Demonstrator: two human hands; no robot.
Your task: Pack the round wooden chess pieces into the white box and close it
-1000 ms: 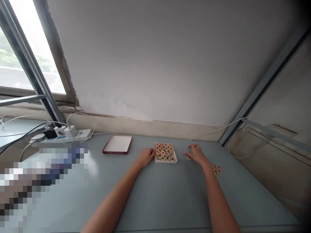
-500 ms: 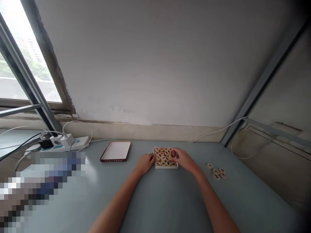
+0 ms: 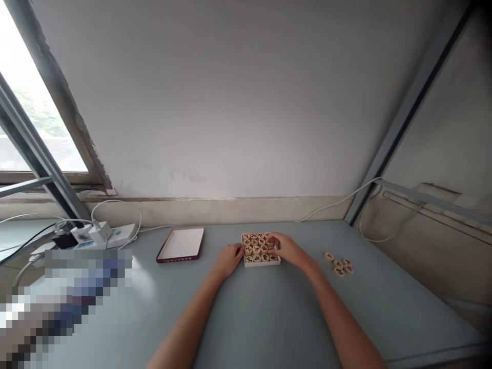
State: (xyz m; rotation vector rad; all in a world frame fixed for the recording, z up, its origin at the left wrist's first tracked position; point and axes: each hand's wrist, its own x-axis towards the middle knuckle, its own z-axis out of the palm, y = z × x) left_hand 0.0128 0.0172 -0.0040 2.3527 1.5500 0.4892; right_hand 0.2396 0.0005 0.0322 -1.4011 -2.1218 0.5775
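Observation:
A small white box (image 3: 260, 264) filled with round wooden game pieces (image 3: 254, 245) marked in red and black sits on the grey table (image 3: 261, 318). My left hand (image 3: 229, 259) rests against the box's left side, fingers curled on its edge. My right hand (image 3: 287, 248) lies over the box's right half, fingertips pinched down on the pieces there; what they grip is hidden. Several loose pieces (image 3: 340, 265) lie on the table to the right of my right hand.
A red-rimmed lid (image 3: 180, 245) lies open side up left of the box. A power strip (image 3: 92, 237) with plugs and cables sits at the far left by the window. A white cable (image 3: 330, 205) runs along the back wall. A blurred patch covers the near left.
My right hand has gone from the table right of the box to over the box's right half. My left hand has stayed at the box's left side. The view has shifted a little.

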